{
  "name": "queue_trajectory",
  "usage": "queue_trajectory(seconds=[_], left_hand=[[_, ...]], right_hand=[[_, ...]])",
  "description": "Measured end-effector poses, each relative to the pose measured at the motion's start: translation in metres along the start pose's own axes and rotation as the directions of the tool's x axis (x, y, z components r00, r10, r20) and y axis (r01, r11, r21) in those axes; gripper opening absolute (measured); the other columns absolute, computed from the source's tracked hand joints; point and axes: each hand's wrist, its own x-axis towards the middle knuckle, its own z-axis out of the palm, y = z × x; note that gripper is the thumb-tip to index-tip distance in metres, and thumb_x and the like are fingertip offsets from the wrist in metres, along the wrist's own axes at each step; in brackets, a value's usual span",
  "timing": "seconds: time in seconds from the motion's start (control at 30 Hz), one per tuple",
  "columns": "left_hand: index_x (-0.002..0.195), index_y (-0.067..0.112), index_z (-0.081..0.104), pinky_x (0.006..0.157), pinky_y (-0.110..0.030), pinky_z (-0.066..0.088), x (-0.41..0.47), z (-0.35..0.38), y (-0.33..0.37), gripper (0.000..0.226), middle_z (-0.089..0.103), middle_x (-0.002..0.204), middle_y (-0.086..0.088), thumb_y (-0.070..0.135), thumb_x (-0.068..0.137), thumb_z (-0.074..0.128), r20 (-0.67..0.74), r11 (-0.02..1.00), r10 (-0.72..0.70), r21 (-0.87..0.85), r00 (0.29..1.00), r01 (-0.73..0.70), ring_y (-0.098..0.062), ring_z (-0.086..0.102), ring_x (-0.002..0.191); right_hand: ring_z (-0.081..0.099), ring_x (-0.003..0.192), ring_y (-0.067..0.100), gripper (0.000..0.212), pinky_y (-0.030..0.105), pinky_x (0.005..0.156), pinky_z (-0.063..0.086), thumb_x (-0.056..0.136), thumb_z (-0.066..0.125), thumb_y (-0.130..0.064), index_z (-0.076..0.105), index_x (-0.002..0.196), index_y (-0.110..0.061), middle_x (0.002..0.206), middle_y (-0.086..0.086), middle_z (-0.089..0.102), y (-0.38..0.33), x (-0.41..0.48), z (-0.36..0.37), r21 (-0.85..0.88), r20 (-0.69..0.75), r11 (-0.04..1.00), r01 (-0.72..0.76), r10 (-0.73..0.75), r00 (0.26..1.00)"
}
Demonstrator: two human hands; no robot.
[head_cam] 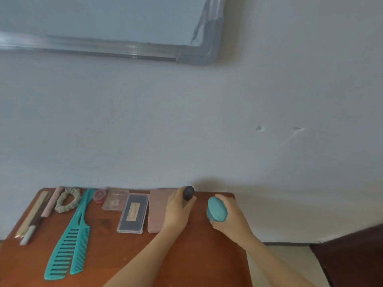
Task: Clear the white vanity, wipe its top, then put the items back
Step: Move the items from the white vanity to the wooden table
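Observation:
On a reddish-brown wooden table [196, 255] my left hand [179, 208] grips a small dark bottle with a black cap [188, 193] near the back edge. To its right, my right hand [230, 216] holds a jar with a teal lid [216, 209]. A pink flat case [157, 210] lies just left of my left hand. Further left lie a black clear-lidded case [132, 213], a clear pink compact [115, 199], a small red round item [99, 195], two teal combs [70, 243], a green scrunchie [67, 199] and several pencils and sticks [36, 216].
A pale wall rises behind the table, with a framed whiteboard or mirror [124, 27] at the upper left. Light floor [290, 264] and a dark brown piece of furniture [356, 251] lie to the right of the table. The white vanity is out of view.

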Motion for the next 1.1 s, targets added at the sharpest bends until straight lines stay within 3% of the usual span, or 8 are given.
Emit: queue_trajectory(seconds=[0.1,0.27,0.4,0.6,0.8,0.9,1.1], left_hand=[[0.093,0.019,0.053,0.069,-0.022,0.035,0.006,-0.002,-0.006,0.008,0.048,0.087,0.003,0.016,0.087,0.058,-0.061,0.999,-0.033,-0.003,0.998,0.033,-0.015,0.048,0.082],[0.115,0.013,0.054,0.085,-0.022,0.037,0.015,-0.003,-0.004,0.03,0.046,0.105,0.002,0.02,0.087,0.059,-0.137,0.998,-0.034,0.04,0.99,0.04,-0.013,0.045,0.1],[0.117,0.011,0.051,0.088,-0.026,0.038,0.018,-0.004,-0.003,0.034,0.049,0.112,-0.005,0.027,0.088,0.057,-0.145,0.985,-0.065,0.147,0.987,0.086,-0.018,0.045,0.104],[0.132,0.011,0.038,0.099,-0.033,0.037,0.01,-0.015,0.001,0.054,0.047,0.127,-0.008,0.033,0.086,0.058,-0.072,0.947,-0.085,0.303,0.994,0.103,-0.024,0.04,0.12],[0.137,0.016,0.032,0.102,-0.035,0.036,-0.03,-0.046,-0.006,0.053,0.043,0.135,-0.006,0.028,0.089,0.053,-0.122,0.927,0.005,0.374,0.992,0.041,-0.021,0.038,0.125],[0.138,0.019,0.031,0.104,-0.035,0.037,-0.054,-0.064,-0.02,0.054,0.041,0.137,-0.004,0.026,0.089,0.053,-0.121,0.911,0.015,0.411,0.992,0.036,-0.02,0.037,0.127],[0.138,0.018,0.034,0.105,-0.03,0.031,-0.074,-0.092,-0.026,0.05,0.04,0.14,-0.002,0.029,0.092,0.05,-0.096,0.869,0.13,0.491,0.987,-0.066,-0.018,0.033,0.13]], right_hand=[[0.044,0.112,0.01,0.067,0.017,0.091,0.032,0.068,0.075,-0.014,0.045,0.128,-0.02,0.115,-0.012,0.043,0.002,0.025,0.013,0.004,-0.007,0.998,0.064,-0.064,0.998],[0.044,0.107,0.008,0.064,0.019,0.091,0.034,0.067,0.075,-0.014,0.048,0.125,-0.019,0.115,-0.01,0.048,0.0,0.049,0.024,-0.021,-0.013,0.992,0.127,-0.127,0.992],[0.052,0.105,0.015,0.061,0.023,0.085,0.045,0.064,0.075,-0.025,0.051,0.12,-0.022,0.112,-0.001,0.054,-0.002,0.057,0.037,-0.069,-0.043,0.991,0.118,-0.122,0.992],[0.044,0.116,0.022,0.073,0.025,0.094,0.04,0.071,0.077,-0.022,0.04,0.133,-0.016,0.126,0.009,0.04,-0.014,0.044,0.035,-0.111,-0.078,0.988,0.103,-0.112,0.991],[0.051,0.104,0.031,0.065,0.028,0.081,0.041,0.066,0.081,-0.021,0.052,0.123,-0.008,0.113,0.015,0.053,-0.014,0.02,0.015,-0.221,-0.195,0.961,0.168,-0.212,0.958],[0.048,0.108,0.031,0.063,0.035,0.087,0.044,0.069,0.078,-0.019,0.05,0.125,-0.007,0.114,0.015,0.051,-0.016,-0.001,0.009,-0.269,-0.188,0.944,0.189,-0.244,0.951],[0.032,0.13,0.023,0.062,0.03,0.103,0.036,0.084,0.063,-0.034,0.037,0.137,-0.017,0.14,0.011,0.032,-0.032,-0.037,0.018,-0.365,-0.124,0.925,0.104,-0.159,0.979]])
